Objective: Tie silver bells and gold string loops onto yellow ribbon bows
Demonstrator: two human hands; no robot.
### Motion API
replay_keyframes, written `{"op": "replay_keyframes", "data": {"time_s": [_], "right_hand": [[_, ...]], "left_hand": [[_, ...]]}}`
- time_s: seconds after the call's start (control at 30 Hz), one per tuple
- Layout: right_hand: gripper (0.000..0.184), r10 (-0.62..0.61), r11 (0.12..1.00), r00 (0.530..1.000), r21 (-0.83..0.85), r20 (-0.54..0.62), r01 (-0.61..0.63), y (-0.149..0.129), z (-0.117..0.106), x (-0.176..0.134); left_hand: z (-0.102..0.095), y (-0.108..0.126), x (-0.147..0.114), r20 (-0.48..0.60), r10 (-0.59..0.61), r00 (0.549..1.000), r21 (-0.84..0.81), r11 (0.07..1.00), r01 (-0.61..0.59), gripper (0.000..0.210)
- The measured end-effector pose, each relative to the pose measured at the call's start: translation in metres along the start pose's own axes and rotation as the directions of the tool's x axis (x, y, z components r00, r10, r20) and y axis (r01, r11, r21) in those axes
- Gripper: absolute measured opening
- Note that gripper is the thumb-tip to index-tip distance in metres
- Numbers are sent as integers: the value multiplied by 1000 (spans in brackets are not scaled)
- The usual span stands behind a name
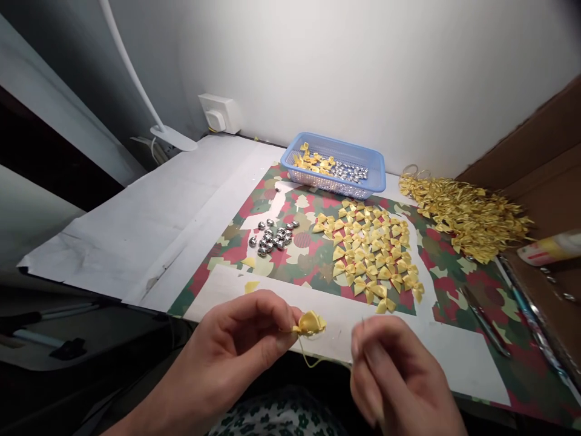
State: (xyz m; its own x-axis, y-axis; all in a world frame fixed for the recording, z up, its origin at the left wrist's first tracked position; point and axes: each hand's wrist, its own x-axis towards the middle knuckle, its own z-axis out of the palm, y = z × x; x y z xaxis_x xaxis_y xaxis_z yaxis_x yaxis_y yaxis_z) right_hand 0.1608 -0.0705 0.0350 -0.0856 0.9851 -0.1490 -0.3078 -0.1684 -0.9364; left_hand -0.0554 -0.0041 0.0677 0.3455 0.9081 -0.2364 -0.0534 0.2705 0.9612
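Note:
My left hand [254, 345] pinches a small yellow ribbon bow [312, 324] between thumb and fingertips, above the table's front edge. A loop of thin yellow thread [309, 362] hangs below the bow and runs toward my right hand [394, 369]. That hand is closed and slightly blurred, and a fine needle [362, 323] just shows above its fingertips. Beyond the hands, yellow bows [370, 248] lie in close rows on the camouflage-patterned sheet [308, 266]. Left of them is a loose group of shiny silver beads [272, 237].
A blue basket [379, 172] with bows and silver beads stands against the wall. To the right are a heap of yellow ribbon pieces [472, 212], tweezers [485, 324] and a cardboard box [544, 175]. A white lamp [175, 138] is clamped at the back left.

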Motion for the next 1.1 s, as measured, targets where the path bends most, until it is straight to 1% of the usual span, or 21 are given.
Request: {"op": "replay_keyframes", "data": {"time_s": [0.03,0.07,0.1,0.2,0.3,0.37,0.43,0.5,0.6,0.7,0.77,0.8,0.87,0.9,0.93,1.0,1.03,1.07,1.1], "right_hand": [[25,60,992,998,114,-12,-59,-1,2,11],[29,113,981,994,159,3,-112,-2,3,20],[34,143,977,989,158,32,-146,-4,3,27],[44,174,983,979,43,104,-180,-11,4,36],[51,207,978,970,-18,126,-207,-17,7,35],[51,247,968,963,11,107,-249,-17,13,34],[50,260,961,963,78,75,-265,-14,21,34],[49,244,955,970,169,18,-243,-9,29,34],[48,211,949,975,251,-65,-189,-3,36,33],[47,137,976,981,185,-137,-110,0,39,31],[44,84,991,982,113,-167,-66,0,41,30],[40,35,998,982,60,-188,-24,0,43,29],[28,-140,988,962,-103,-235,118,0,47,28],[22,-253,957,936,-205,-244,205,0,49,27],[17,-361,908,904,-310,-231,284,1,51,26],[14,-509,788,847,-480,-155,386,5,55,24],[15,-557,719,823,-559,-108,413,7,56,22],[16,-601,635,797,-639,-57,433,10,57,20],[17,-642,538,767,-716,-4,446,12,57,17]], "left_hand": [[-1,1,-1,10,15,1000,41,999,-15,11],[-2,2,-3,24,36,999,81,996,-38,12],[-3,2,-4,37,56,998,116,991,-60,13],[-5,1,-8,46,114,992,182,976,-121,17],[-4,-3,-8,42,224,974,259,939,-227,24],[-3,-6,-7,56,340,939,327,882,-339,29],[-2,-9,-5,86,445,891,397,805,-440,33],[-2,-11,-4,134,498,857,461,734,-499,36],[-6,-14,-5,199,519,831,528,658,-537,37],[-7,-16,-6,232,547,804,546,611,-574,43],[-5,-18,-6,227,564,794,548,600,-583,50],[-3,-19,-6,217,570,793,547,602,-582,53],[0,-20,-6,192,577,794,548,608,-574,58],[2,-20,-6,185,581,792,548,609,-574,61],[4,-21,-7,178,587,790,546,609,-575,63],[7,-20,-7,147,599,787,542,617,-571,64],[8,-19,-7,109,597,795,542,635,-551,60],[10,-17,-7,55,578,814,536,671,-512,52],[11,-15,-7,-12,536,844,514,727,-455,42]]}}
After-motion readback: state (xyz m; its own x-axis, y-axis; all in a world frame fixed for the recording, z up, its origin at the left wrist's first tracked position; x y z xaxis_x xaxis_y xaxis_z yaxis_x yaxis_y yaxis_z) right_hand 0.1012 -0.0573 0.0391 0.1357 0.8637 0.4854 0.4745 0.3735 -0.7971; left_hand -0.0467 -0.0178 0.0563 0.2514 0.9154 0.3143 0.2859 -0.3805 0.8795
